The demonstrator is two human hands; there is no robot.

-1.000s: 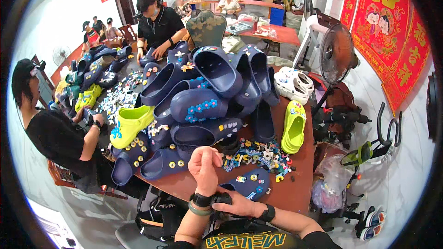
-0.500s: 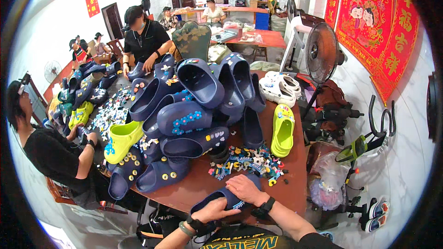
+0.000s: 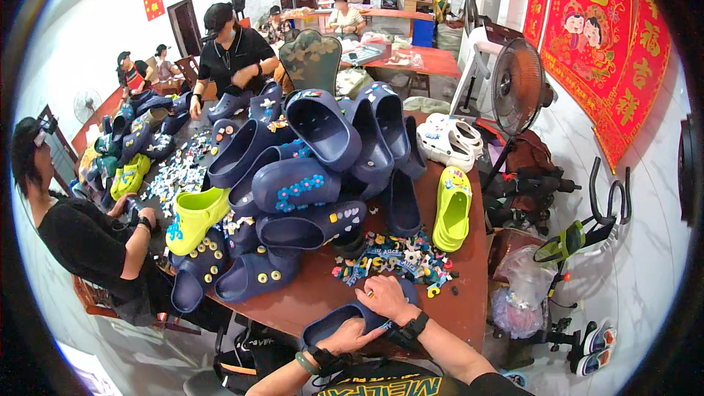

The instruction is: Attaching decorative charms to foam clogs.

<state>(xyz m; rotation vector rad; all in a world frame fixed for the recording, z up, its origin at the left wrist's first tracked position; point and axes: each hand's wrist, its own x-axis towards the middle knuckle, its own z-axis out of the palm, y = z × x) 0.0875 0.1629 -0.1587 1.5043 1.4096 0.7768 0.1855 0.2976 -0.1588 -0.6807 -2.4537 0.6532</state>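
A navy foam clog (image 3: pixel 323 326) lies at the table's near edge, its toe to the right. My left hand (image 3: pixel 349 334) grips it, reaching into its opening with the fingers partly hidden inside. On top of the toe rests my right hand (image 3: pixel 385 298), its fingers curled closed; a small yellowish spot shows near them, too small to name. Just beyond the toe, a heap of small colourful shoe charms (image 3: pixel 403 255) is spread on the brown table (image 3: pixel 308 304).
A high pile of navy clogs (image 3: pixel 297 187) fills the table's middle. Lime clogs (image 3: pixel 452 209) and white clogs (image 3: pixel 446 143) stand at its right, another lime clog (image 3: pixel 194 216) at its left. A standing fan (image 3: pixel 515 86) is beyond the right edge. Co-workers (image 3: pixel 92 238) work along the left.
My right hand has gone from lying flatter on the clog's toe to curled fingers. The left hand has shifted slightly and stays at the clog's opening. The standing co-worker has raised one hand.
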